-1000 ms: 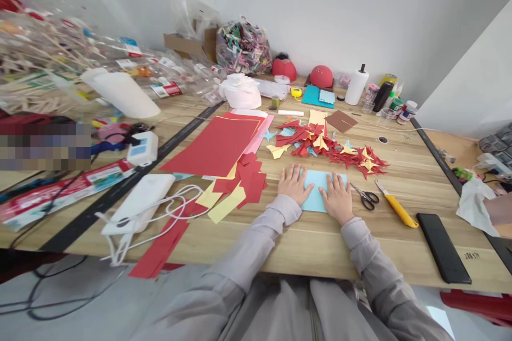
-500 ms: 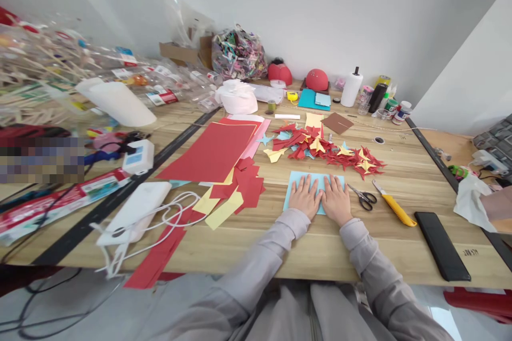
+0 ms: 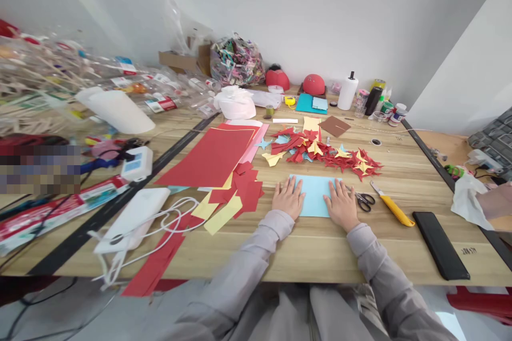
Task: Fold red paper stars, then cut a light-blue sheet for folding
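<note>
A light blue sheet of paper (image 3: 315,197) lies flat on the wooden table in front of me. My left hand (image 3: 288,198) rests palm down over its left edge, fingers stretched out. On the right edge lies my right hand (image 3: 341,204), also flat with its fingers spread. The middle of the sheet shows between them. Close by my right fingers are black-handled scissors (image 3: 365,202), their blades partly covered by that hand. Beyond the sheet is a heap of folded red, yellow and blue paper shapes (image 3: 320,149).
Red sheets (image 3: 210,154) and cut red and yellow pieces lie to the left, near a white power bank (image 3: 134,218) with a cable. To the right are a yellow utility knife (image 3: 394,209) and a black phone (image 3: 440,245). Bottles and jars stand at the back right.
My hands have slid apart across the blue paper, the left one leftward and the right one slightly rightward, uncovering its middle. The view has shifted a little.
</note>
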Action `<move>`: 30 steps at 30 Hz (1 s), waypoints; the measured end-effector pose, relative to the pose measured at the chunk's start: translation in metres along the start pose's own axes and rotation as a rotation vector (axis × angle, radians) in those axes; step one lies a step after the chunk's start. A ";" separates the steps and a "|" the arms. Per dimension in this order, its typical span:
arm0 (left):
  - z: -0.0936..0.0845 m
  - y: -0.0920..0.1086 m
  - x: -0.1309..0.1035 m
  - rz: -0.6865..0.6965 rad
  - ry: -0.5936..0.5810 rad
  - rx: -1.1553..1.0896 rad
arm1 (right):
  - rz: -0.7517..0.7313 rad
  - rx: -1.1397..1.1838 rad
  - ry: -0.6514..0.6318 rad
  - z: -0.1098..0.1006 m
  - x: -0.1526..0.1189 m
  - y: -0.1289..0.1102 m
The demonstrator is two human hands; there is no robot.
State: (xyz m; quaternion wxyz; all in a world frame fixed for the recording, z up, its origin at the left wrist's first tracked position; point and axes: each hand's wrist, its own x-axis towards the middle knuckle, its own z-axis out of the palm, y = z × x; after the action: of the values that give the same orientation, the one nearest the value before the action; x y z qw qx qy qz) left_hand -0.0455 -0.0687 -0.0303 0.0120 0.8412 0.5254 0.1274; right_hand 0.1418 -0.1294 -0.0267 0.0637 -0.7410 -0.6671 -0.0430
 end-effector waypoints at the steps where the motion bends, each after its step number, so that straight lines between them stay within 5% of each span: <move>1: 0.001 0.002 -0.001 -0.001 0.011 -0.001 | 0.002 -0.002 -0.004 0.000 0.000 0.000; 10: 0.012 0.053 -0.023 0.264 -0.018 -0.118 | 0.019 -0.012 -0.018 -0.003 0.000 -0.003; 17: 0.009 0.070 -0.051 0.347 -0.104 -0.106 | 0.022 -0.006 -0.016 -0.004 0.000 -0.004; 23: 0.000 0.065 -0.067 0.363 -0.131 -0.114 | 0.032 0.002 0.008 -0.001 -0.001 -0.004; 30: -0.010 0.035 -0.059 0.346 -0.142 -0.077 | 0.082 0.002 0.033 0.001 -0.002 -0.004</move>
State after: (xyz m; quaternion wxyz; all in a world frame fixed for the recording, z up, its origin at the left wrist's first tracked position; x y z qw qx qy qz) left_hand -0.0421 -0.1380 -0.0268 0.0594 0.9248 0.3654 0.0878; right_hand 0.1375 -0.1308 -0.0280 0.0770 -0.7668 -0.6351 -0.0521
